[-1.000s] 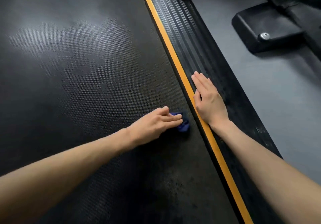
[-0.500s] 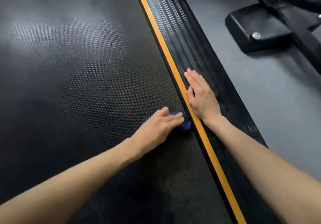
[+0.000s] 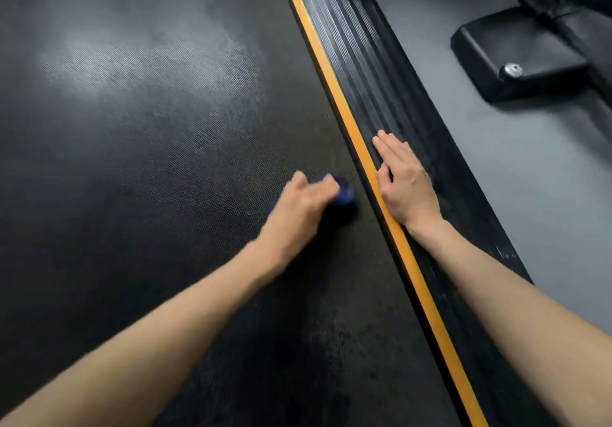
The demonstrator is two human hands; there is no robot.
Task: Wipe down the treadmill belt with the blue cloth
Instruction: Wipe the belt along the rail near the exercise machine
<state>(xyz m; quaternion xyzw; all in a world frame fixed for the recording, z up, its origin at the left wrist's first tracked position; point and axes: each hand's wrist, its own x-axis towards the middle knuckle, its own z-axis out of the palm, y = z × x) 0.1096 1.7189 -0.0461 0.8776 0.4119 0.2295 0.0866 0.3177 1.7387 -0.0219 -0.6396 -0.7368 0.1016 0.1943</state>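
Blue cloth (image 3: 346, 195) sits mid-frame on the belt (image 3: 149, 161) under the left grip (image 3: 304, 208), too blurred to read. Right grip (image 3: 407, 191) lies straight-fingered on the rail (image 3: 374, 72).

Textured treadmill belt (image 3: 149, 161) with blue cloth (image 3: 345, 195)

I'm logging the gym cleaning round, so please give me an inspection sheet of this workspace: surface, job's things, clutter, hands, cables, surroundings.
Surface: treadmill belt, dark and textured, with a pale sheen at far left and darker specks near the bottom.
Job's things: blue cloth bunched on the belt near the orange stripe, mostly under the left hand.
Clutter: nothing seen.
Hands: left hand on the cloth, blurred, grip unclear; right hand flat, fingers straight, on the ribbed side rail.
Cables: nothing seen.
Surroundings: grey floor; black machine base with a metal bolt at upper right.
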